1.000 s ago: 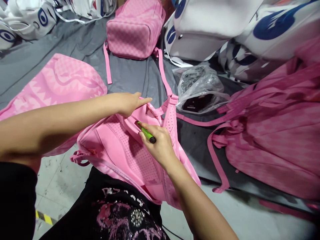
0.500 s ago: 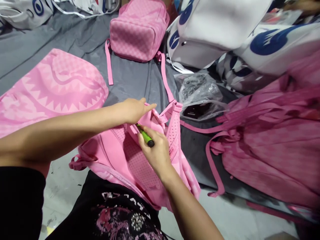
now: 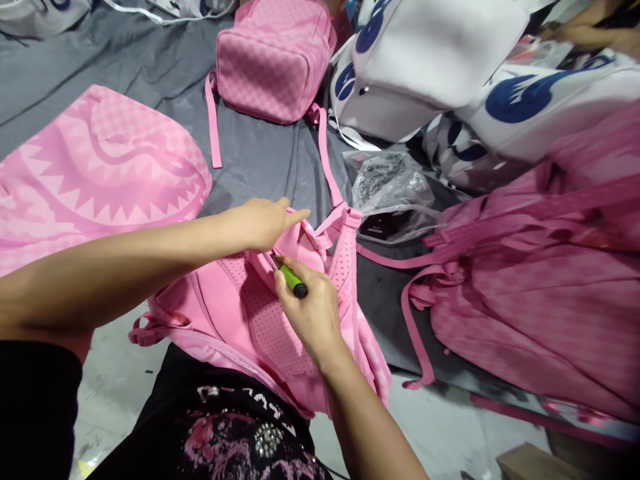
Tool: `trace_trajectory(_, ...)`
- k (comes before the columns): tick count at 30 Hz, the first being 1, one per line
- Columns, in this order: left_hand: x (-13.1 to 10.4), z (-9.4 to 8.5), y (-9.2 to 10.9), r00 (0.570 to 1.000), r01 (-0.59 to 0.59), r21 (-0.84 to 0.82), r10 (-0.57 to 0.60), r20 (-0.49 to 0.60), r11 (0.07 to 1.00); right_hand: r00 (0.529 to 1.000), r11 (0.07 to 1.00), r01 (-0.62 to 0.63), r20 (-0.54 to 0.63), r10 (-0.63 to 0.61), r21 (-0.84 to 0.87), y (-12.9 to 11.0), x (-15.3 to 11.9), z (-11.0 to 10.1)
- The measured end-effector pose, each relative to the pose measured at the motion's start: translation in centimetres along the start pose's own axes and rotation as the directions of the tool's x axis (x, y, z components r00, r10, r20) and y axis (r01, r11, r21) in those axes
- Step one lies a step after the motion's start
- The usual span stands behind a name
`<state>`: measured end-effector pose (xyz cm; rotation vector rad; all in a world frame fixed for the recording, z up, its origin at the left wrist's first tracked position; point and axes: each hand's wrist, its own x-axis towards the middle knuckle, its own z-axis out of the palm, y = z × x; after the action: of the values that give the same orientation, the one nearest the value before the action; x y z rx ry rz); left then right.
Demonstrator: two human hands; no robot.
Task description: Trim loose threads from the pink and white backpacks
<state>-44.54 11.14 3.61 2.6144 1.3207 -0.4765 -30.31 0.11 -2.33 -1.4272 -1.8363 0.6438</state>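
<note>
A pink backpack [image 3: 270, 313] lies in front of me at the table's near edge, its dotted back panel and straps facing up. My right hand [image 3: 310, 300] is closed around a green tool with a black end [image 3: 294, 280]; the tool's tip meets the pink fabric near the top of the bag. Just above it, my left hand [image 3: 265, 223] grips the top edge of the same backpack, index finger pointing right, its other fingers partly hidden by the fabric.
Another pink backpack [image 3: 265, 73] stands behind; a pink shark-mouth piece [image 3: 110, 167] lies left. White bags [image 3: 415, 60], a clear plastic bag [image 3: 393, 190] and more pink backpacks [image 3: 540, 287] are right. Another person's arm [image 3: 590, 30] shows top right. A grey cloth [image 3: 165, 67] covers the table.
The view has shifted slightly, bringing a person's arm and a cardboard box further into sight at the right. Both hands keep almost the same hold on the backpack and the green tool.
</note>
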Motion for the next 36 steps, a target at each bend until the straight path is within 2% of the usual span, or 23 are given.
trace_trajectory(4,-0.2,-0.2,0.1,1.0,0.02,-0.009,-0.02,0.022,1.0,1.0,0.999,0.021,-0.016,-0.02,0.034,-0.2,0.0,-0.1)
trace_trajectory(8,-0.4,-0.7,0.3,0.998,0.032,-0.005,-0.032,0.053,0.999,0.999,0.996,-0.035,-0.018,0.034,-0.076,-0.3,0.0,-0.2)
trace_trajectory(12,-0.4,-0.8,0.4,0.997,0.035,0.007,-0.035,0.064,0.999,1.0,1.0,-0.014,-0.009,0.014,0.025,-0.4,0.0,-0.1)
trace_trajectory(15,-0.2,-0.6,0.3,0.996,0.042,0.023,-0.044,0.073,0.999,0.999,0.997,-0.052,-0.017,0.051,-0.051,-0.3,0.0,0.0)
trace_trajectory(19,-0.1,-0.1,0.0,0.999,0.024,0.031,-0.026,0.046,0.999,1.0,1.0,-0.02,-0.021,0.021,0.018,-0.3,-0.1,0.3)
trace_trajectory(22,-0.1,0.4,-0.3,0.999,0.034,0.034,-0.034,0.025,0.999,0.999,0.998,-0.049,-0.013,0.049,-0.042,-0.5,0.0,0.7)
trace_trajectory(25,0.2,0.7,-0.6,0.999,0.046,0.055,-0.048,0.021,0.997,1.0,1.0,-0.011,0.011,0.011,-0.006,-0.7,0.4,1.2)
trace_trajectory(28,0.3,0.7,-0.7,0.998,0.051,0.091,-0.053,0.016,0.995,0.996,0.997,-0.068,0.057,0.069,-0.023,-1.2,0.6,0.3)
trace_trajectory(30,0.3,0.6,-0.6,0.999,0.048,0.102,-0.05,0.017,0.994,0.992,0.994,-0.107,0.068,0.108,-0.014,-1.5,0.4,-1.7)
trace_trajectory(31,0.2,0.6,-0.5,0.998,0.049,0.101,-0.051,0.021,0.994,0.996,0.996,-0.086,0.033,0.085,0.017,-1.4,0.2,-3.0)
trace_trajectory(33,0.2,0.5,-0.3,0.998,0.059,0.091,-0.062,0.032,0.994,0.988,0.998,0.012,-0.156,-0.002,0.066,-0.2,0.3,-5.8)
trace_trajectory(35,0.2,0.5,-0.1,0.996,0.075,0.087,-0.079,0.036,0.993,0.923,0.999,0.025,-0.383,-0.033,-0.025,2.9,1.1,-8.2)
trace_trajectory(36,0.1,0.6,0.0,0.996,0.081,0.088,-0.084,0.033,0.993,0.896,0.992,-0.048,-0.444,-0.009,-0.118,5.0,1.8,-9.1)
